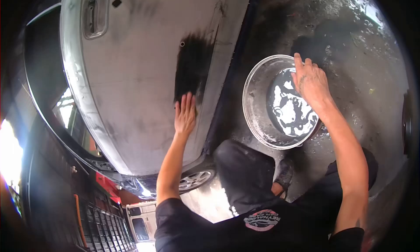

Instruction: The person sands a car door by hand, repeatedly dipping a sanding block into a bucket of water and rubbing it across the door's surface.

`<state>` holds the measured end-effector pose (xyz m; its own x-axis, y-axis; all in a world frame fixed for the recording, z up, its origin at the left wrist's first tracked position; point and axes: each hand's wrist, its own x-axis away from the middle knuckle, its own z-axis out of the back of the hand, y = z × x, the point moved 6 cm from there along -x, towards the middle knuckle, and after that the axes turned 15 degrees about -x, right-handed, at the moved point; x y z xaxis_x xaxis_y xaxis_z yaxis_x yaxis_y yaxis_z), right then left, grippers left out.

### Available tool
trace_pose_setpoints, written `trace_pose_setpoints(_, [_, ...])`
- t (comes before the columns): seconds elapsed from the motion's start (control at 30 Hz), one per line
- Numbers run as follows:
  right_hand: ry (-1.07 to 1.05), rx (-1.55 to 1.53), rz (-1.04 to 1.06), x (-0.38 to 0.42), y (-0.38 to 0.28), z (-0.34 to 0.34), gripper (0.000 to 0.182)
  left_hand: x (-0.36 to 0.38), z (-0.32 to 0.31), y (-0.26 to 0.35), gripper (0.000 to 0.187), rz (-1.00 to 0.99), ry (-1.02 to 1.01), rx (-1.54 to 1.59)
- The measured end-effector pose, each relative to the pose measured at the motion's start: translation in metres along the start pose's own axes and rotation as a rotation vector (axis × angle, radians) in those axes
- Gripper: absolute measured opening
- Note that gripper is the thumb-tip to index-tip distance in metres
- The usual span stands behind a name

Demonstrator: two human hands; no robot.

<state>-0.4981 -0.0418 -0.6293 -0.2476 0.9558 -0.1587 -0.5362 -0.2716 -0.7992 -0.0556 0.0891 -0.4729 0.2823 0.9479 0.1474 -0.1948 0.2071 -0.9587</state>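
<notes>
My left hand (185,117) lies flat against a grey, primed-looking car door (135,85), fingers stretched out together. Its fingertips reach the lower end of a black patch (192,64) with streaky edges. A thin dark edge shows beside the palm; what lies beneath is hidden. On the other side, my right hand (311,80) is over the rim of a round metal basin (258,107), its fingers extended and partly apart. Shiny liquid (288,110) with bright reflections fills the bottom of the basin.
A door handle recess (96,15) is at the top left of the door. Below the door shows a wheel (195,180). The floor (350,94) is dark and wet in places. My bent knee (243,171) is between car and basin, with a shoe (284,173) beside it.
</notes>
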Motion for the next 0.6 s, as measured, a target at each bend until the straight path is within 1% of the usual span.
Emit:
trace_pose_setpoints(0.03, [0.005,-0.006,-0.011,-0.002,0.002,0.001,0.056,-0.043,0.014,0.002,0.059,0.009,0.08,0.07])
trace_pose_setpoints(0.07, [0.004,0.001,-0.021,-0.002,0.004,0.003,0.056,-0.107,0.041,0.001,0.059,0.016,0.151,0.142])
trace_pose_setpoints(0.1, [0.002,-0.012,-0.024,0.0,0.002,0.007,0.053,-0.162,0.073,0.002,0.061,-0.036,0.183,0.003])
trace_pose_setpoints(0.13, [0.001,-0.025,-0.018,0.0,-0.003,0.008,0.05,-0.208,0.084,0.004,0.058,-0.027,0.188,-0.12])
trace_pose_setpoints(0.17, [-0.007,-0.024,-0.002,-0.003,-0.008,0.007,0.05,-0.241,0.093,0.002,0.055,0.069,0.362,0.154])
trace_pose_setpoints(0.2, [-0.004,-0.026,-0.015,-0.003,-0.006,0.008,0.05,-0.257,0.087,0.003,0.056,0.091,0.333,-0.036])
trace_pose_setpoints(0.23, [-0.004,-0.032,-0.041,-0.002,-0.001,0.008,0.049,-0.24,0.08,0.002,0.056,0.098,0.321,-0.034])
trace_pose_setpoints(0.3, [0.004,-0.047,0.002,-0.001,0.0,0.005,0.049,-0.157,0.067,-0.005,0.057,0.066,0.215,0.115])
trace_pose_setpoints(0.33, [-0.024,-0.056,-0.008,-0.002,0.0,0.003,0.049,-0.098,0.048,-0.009,0.058,0.08,0.121,0.135])
trace_pose_setpoints(0.37, [-0.034,-0.055,-0.027,-0.006,0.002,0.006,0.05,-0.028,0.016,-0.011,0.059,0.097,0.019,0.076])
trace_pose_setpoints(0.4, [0.02,-0.038,0.009,-0.005,-0.002,0.008,0.042,0.027,0.003,-0.021,0.061,0.111,-0.211,0.064])
trace_pose_setpoints(0.43, [0.042,-0.024,0.006,-0.01,0.002,0.011,0.042,0.067,-0.017,-0.024,0.062,0.095,-0.098,-0.102])
trace_pose_setpoints(0.5, [-0.052,0.025,0.012,-0.018,0.0,-0.002,0.031,0.019,0.002,-0.03,0.064,0.135,-0.033,0.027])
trace_pose_setpoints(0.53, [-0.021,0.001,0.031,-0.019,-0.001,0.0,0.026,-0.038,0.022,-0.032,0.068,0.173,0.06,0.059])
trace_pose_setpoints(0.57, [-0.005,0.015,0.033,-0.021,0.002,0.006,0.026,-0.101,0.049,-0.034,0.072,0.214,0.146,0.093])
trace_pose_setpoints(0.6, [-0.021,-0.019,0.016,-0.017,0.001,0.008,0.026,-0.158,0.071,-0.037,0.072,0.218,0.2,0.124])
